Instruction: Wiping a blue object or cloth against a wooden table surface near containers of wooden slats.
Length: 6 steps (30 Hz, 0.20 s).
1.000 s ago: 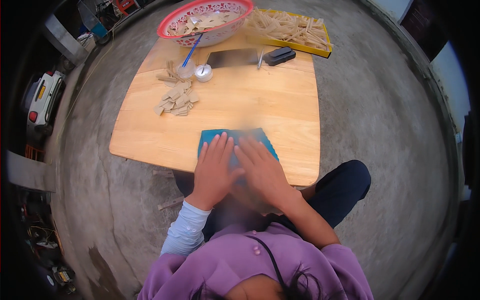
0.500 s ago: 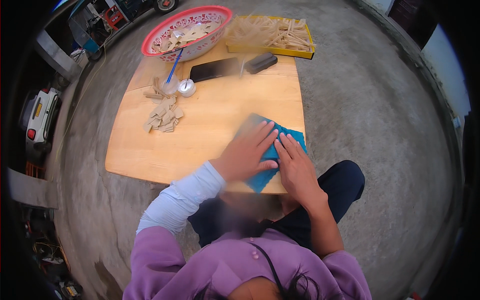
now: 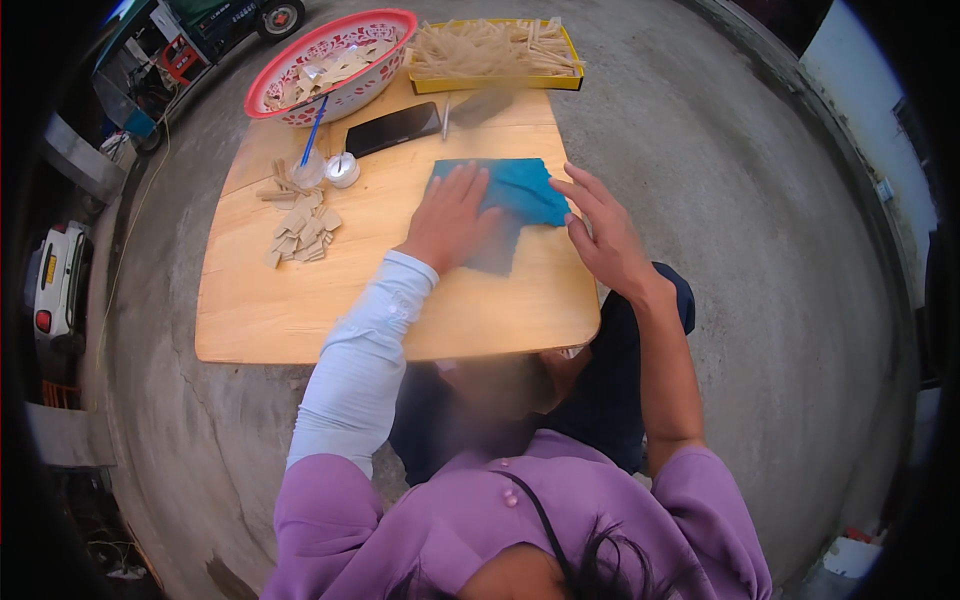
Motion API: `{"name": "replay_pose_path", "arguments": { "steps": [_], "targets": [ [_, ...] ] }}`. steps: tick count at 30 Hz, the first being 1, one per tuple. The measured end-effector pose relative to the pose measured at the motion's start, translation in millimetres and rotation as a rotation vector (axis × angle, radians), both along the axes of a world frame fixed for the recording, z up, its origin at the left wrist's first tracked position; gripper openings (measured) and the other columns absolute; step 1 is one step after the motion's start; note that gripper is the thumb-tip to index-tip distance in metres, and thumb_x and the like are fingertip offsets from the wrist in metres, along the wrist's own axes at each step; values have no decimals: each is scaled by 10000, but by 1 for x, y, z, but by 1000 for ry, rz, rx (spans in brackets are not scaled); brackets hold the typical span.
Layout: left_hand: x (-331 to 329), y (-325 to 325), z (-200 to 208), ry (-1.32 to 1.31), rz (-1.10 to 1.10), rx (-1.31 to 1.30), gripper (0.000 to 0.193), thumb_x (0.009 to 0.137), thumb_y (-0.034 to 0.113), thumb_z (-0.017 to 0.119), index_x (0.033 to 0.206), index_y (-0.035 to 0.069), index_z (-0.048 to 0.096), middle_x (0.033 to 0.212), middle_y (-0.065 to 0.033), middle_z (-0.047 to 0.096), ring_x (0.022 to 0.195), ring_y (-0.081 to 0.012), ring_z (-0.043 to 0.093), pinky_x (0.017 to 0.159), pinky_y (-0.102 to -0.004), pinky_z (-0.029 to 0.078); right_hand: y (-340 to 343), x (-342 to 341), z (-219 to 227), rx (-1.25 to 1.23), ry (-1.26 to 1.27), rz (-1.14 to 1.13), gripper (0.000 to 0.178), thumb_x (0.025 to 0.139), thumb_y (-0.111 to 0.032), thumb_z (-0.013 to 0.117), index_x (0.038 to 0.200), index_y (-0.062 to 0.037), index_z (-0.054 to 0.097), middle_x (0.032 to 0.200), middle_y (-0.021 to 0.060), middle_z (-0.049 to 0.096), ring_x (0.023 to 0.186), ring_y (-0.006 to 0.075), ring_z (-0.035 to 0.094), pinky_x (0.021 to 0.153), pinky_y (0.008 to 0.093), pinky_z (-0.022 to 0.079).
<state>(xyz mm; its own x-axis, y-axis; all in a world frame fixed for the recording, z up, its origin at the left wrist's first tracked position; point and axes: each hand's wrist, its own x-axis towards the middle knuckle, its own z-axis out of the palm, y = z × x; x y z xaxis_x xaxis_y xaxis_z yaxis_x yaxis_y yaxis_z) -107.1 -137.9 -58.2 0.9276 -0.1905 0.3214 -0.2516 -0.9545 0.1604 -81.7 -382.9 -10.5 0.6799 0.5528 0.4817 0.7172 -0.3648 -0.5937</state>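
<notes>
A blue cloth [image 3: 525,185] is spread on the wooden table [image 3: 370,310], with one piece of it hanging toward the near edge. My left hand [image 3: 450,218], its wrist in a pale sleeve, lies flat on the cloth's left part with fingers stretched out. At the cloth's right edge is my right hand [image 3: 608,238], fingers apart; whether its fingertips touch the cloth I cannot tell. Left of the cloth lies a heap of small flat tan pieces [image 3: 300,235]. Several short sticks [image 3: 282,185] lie just behind that heap.
A blue-handled brush [image 3: 314,132] stands in a clear cup [image 3: 308,173] beside a small white jar [image 3: 342,170]. Farther back are a black phone [image 3: 393,128], a blurred dark case [image 3: 487,105], a red-rimmed basin [image 3: 258,92] of tan pieces and a yellow tray [image 3: 490,84] of sticks.
Both hands and the cloth have moved away from the table's near edge. The cloth is spread wider, and my hands are farther apart. The view has shifted a little.
</notes>
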Motion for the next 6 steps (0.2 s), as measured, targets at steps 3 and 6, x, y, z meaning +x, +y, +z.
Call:
{"name": "replay_pose_path", "arguments": {
  "steps": [3, 6],
  "targets": [
    [-21, 29, 1, 131, 138, 16, 618, 1001, 445, 385, 1488, 73, 300, 1543, -161, 278, 1429, -326, 250, 1158, -461, 192, -46, -36, 8, 48, 85, -172, 374, 871, 4, 510, 1235, -46, 581, 1352, 191, 517, 1240, 354, 505, 1025, 389, 405],
    [-12, 28, -11, 112, 147, 18, 649, 989, 475, 395, 1483, 62, 311, 1530, -166, 305, 1434, -316, 248, 1164, -465, 177, -112, -63, -15, 35, 111, -468, 375, 850, 6, 545, 1216, -53, 601, 1317, 208, 544, 1228, 341, 520, 1028, 365, 400]
  ]
}}
